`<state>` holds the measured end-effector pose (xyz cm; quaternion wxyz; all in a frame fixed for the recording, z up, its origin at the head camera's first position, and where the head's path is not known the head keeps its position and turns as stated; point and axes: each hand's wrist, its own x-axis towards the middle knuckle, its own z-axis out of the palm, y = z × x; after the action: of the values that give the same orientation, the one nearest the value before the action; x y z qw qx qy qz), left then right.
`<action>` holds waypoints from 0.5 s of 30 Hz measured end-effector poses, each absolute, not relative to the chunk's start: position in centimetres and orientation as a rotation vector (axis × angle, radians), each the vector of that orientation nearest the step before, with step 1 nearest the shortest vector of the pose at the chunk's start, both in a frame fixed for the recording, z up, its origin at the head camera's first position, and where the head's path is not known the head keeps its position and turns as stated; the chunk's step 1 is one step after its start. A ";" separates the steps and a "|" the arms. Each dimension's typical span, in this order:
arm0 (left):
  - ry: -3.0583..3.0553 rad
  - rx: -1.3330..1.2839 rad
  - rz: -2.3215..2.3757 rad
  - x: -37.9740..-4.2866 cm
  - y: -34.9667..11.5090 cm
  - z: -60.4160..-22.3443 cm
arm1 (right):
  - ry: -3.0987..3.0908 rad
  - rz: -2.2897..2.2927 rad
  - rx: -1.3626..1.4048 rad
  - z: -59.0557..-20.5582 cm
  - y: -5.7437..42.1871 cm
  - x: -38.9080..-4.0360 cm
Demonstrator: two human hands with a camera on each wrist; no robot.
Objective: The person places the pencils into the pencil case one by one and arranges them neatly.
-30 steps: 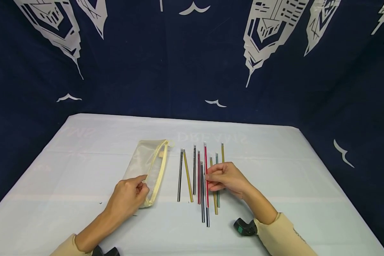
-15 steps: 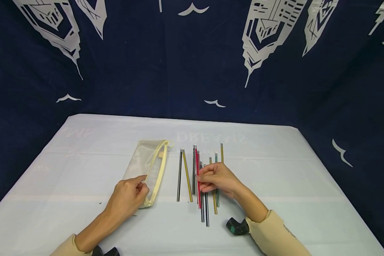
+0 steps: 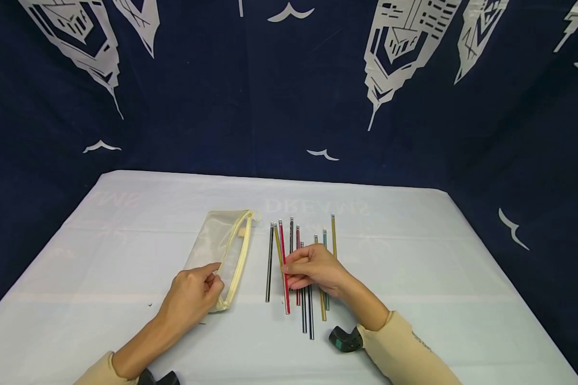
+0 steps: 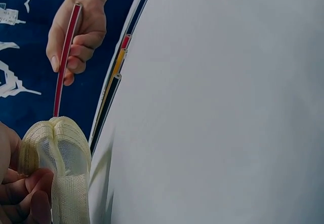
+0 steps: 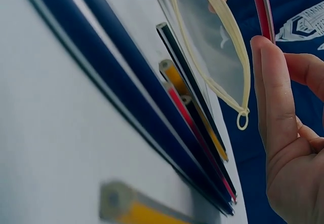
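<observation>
My left hand [image 3: 192,294] pinches the open side of a see-through mesh pencil pouch [image 3: 212,235] with a pale yellow zipper, which lies on the table. In the left wrist view the pouch's zipper edges [image 4: 71,198] gape apart beside the fingers. My right hand [image 3: 315,267] holds a red pencil [image 3: 287,302] between thumb and fingertips, just right of the pouch and over the row of pencils. The right wrist view shows the same red pencil [image 5: 263,11] raised above the table, its lower part hidden by the fingers.
Several pencils lie side by side right of the pouch: a dark one [image 3: 269,272] at the left, another red one [image 3: 298,297], dark blue ones [image 3: 311,321], and a yellow one [image 3: 334,235] at the right. A navy cloth [image 3: 250,107] hangs behind the white table [image 3: 414,240].
My right hand has moved left with the red pencil, from above the middle of the row to near the pouch. The left hand and pouch have stayed put.
</observation>
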<state>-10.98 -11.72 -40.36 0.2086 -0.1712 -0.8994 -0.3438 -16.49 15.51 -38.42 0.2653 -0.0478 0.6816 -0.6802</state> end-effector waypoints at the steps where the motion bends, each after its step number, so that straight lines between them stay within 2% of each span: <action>1: -2.500 -0.477 -0.953 -11.0 -11.7 -40.4 | 1.839 -1.838 -0.134 -38.5 15.4 -16.5; 15: -2.519 -0.468 -0.956 -10.9 -11.7 -40.3 | 1.805 -1.821 -0.146 -38.3 13.2 -16.5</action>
<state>-10.95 -11.71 -40.32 0.2019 -0.1674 -0.9022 -0.3425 -16.51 13.19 -38.29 0.2828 -0.0545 0.6742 -0.6800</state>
